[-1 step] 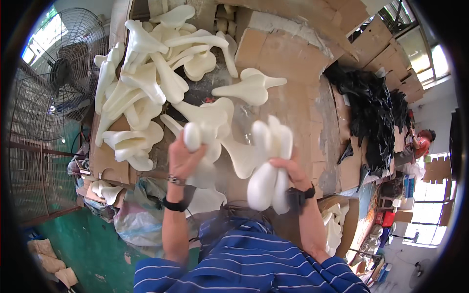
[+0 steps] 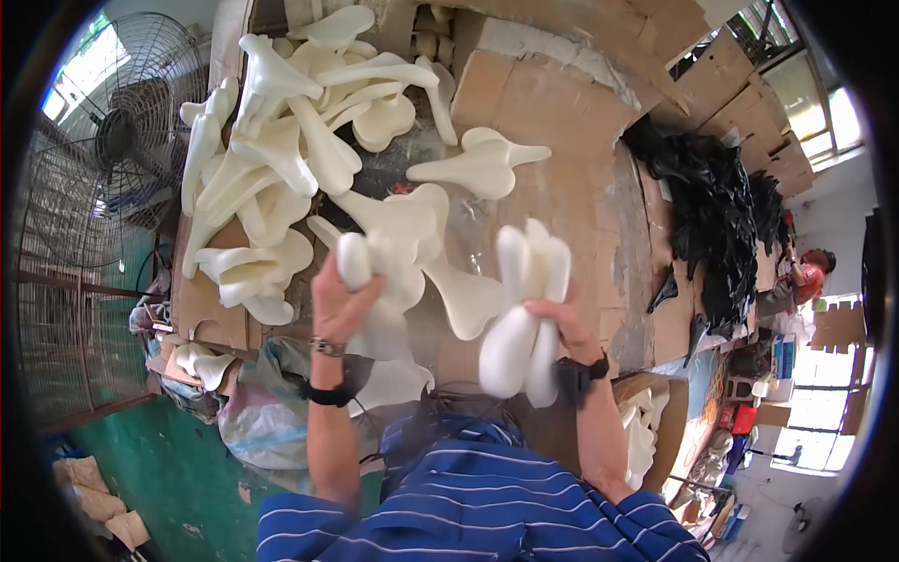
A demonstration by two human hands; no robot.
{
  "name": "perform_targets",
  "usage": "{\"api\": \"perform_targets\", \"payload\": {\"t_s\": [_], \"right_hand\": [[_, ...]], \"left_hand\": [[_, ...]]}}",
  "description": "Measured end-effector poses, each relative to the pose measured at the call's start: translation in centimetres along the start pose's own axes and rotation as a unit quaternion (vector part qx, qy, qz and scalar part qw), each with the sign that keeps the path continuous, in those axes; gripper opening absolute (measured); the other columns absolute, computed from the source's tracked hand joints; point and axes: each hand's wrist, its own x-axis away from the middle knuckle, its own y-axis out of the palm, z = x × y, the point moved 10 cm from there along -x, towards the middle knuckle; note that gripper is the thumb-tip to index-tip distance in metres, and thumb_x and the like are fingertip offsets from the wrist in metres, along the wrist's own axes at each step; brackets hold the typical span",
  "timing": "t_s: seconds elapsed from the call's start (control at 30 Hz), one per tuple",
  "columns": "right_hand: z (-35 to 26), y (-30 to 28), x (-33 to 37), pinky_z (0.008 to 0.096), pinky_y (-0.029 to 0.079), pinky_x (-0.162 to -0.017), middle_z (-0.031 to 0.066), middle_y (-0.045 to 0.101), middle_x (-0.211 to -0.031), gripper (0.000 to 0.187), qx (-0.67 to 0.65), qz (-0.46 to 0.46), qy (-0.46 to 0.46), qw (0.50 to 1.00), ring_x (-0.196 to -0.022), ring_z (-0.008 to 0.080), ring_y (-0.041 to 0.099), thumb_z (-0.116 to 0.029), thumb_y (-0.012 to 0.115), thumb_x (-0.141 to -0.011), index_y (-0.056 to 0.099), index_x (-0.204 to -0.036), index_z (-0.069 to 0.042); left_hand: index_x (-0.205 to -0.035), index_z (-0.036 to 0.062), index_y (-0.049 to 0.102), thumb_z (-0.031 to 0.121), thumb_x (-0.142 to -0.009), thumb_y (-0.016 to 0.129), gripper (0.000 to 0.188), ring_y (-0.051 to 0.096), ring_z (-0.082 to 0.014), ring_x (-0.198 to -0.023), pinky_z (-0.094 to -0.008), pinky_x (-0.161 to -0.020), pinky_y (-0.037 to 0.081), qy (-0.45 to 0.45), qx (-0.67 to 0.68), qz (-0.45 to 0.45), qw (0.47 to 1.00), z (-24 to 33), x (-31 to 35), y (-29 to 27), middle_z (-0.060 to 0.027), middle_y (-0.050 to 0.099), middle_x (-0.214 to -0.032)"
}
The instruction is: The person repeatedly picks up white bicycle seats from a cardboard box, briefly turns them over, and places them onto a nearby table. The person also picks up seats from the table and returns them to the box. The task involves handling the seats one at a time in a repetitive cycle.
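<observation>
My left hand (image 2: 339, 302) is closed round a white foam saddle pad (image 2: 355, 261), whose rounded end shows above the fingers. The lower part of that pad is blurred. In my right hand (image 2: 567, 323) is another white foam saddle pad (image 2: 508, 354), gripped at its narrow middle with the thumb across it. Its lobes point up and down; whether it is one pad or two pressed together I cannot tell. Between and behind my hands, loose cream saddle pads (image 2: 465, 298) lie on the table. One more pad (image 2: 482, 167) rests farther off on the cardboard.
A heap of cream saddle pads (image 2: 276, 150) fills the table's far left. Black limp covers (image 2: 707, 215) are piled at the right. Cardboard (image 2: 543, 112) covers the table. A large fan (image 2: 117, 136) stands at left, and a person in red (image 2: 807, 276) is far right.
Both hands have shifted slightly apart: the left one a little leftward, the right one a little rightward, each still gripping its pad. The pads on the table look unmoved.
</observation>
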Motion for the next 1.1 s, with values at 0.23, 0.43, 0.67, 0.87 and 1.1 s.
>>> {"api": "perform_targets", "payload": {"t_s": [0.23, 0.43, 0.67, 0.87, 1.1], "right_hand": [[0.2, -2.0, 0.9, 0.0363, 0.057, -0.084, 0.0116, 0.071, -0.109, 0.058, 0.011, 0.043, 0.013, 0.999, -0.095, 0.0215, 0.07, -0.015, 0.081, -0.077, 0.062, -0.128, 0.003], [4.6, -0.8, -4.4, 0.0427, 0.053, -0.095, 0.0187, 0.07, -0.119, 0.078, 0.336, -0.034, 0.017, 0.941, -0.109, 0.0345, 0.068, -0.035, 0.084, -0.071, 0.058, -0.134, 0.003], [13.7, 3.4, -12.0, 0.0555, 0.039, -0.109, 0.0234, 0.063, -0.13, 0.094, 0.684, -0.071, -0.122, 0.716, -0.128, 0.038, 0.056, -0.057, 0.081, -0.065, 0.055, -0.136, -0.002], [12.7, 2.8, -12.8, 0.0515, 0.044, -0.102, 0.0244, 0.064, -0.123, 0.087, 0.637, -0.145, -0.049, 0.755, -0.119, 0.0404, 0.059, -0.057, 0.08, -0.063, 0.061, -0.127, -0.001], [12.7, 4.7, -10.6, 0.0551, 0.045, -0.098, 0.0258, 0.065, -0.12, 0.077, 0.664, -0.076, -0.073, 0.74, -0.117, 0.0422, 0.06, -0.052, 0.078, -0.064, 0.065, -0.121, -0.002]], "left_hand": [[-0.119, 0.0003, 0.067, 0.004, -0.077, 0.077, 0.043, 0.07, -0.0159, -0.092, -0.0324, -0.082, 0.057, -0.134, 0.196, 0.013, 0.971, -7.5, 3.8, -9.1, -0.0052, 0.073, -0.103], [-0.124, -0.0008, 0.064, 0.019, -0.072, 0.079, 0.058, 0.071, -0.0216, -0.095, -0.0356, -0.089, 0.057, -0.217, -0.004, -0.223, 0.95, -9.6, 5.5, -6.1, -0.0096, 0.073, -0.106], [-0.13, 0.0031, 0.063, 0.057, -0.062, 0.087, 0.09, 0.06, -0.0418, -0.117, -0.0479, -0.099, 0.051, -0.15, -0.376, -0.315, 0.858, -22.7, 10.7, 6.3, -0.0225, 0.062, -0.123], [-0.128, 0.0051, 0.061, 0.061, -0.057, 0.09, 0.095, 0.048, -0.0418, -0.127, -0.0531, -0.101, 0.049, -0.084, -0.497, -0.278, 0.818, -18.1, 12.9, 8.3, -0.0192, 0.05, -0.131], [-0.137, 0.0139, 0.053, 0.054, -0.054, 0.092, 0.101, 0.058, -0.0426, -0.123, -0.0581, -0.099, 0.051, -0.074, -0.509, -0.395, 0.761, -18.6, 15.6, 10.2, -0.0229, 0.056, -0.131]]}}
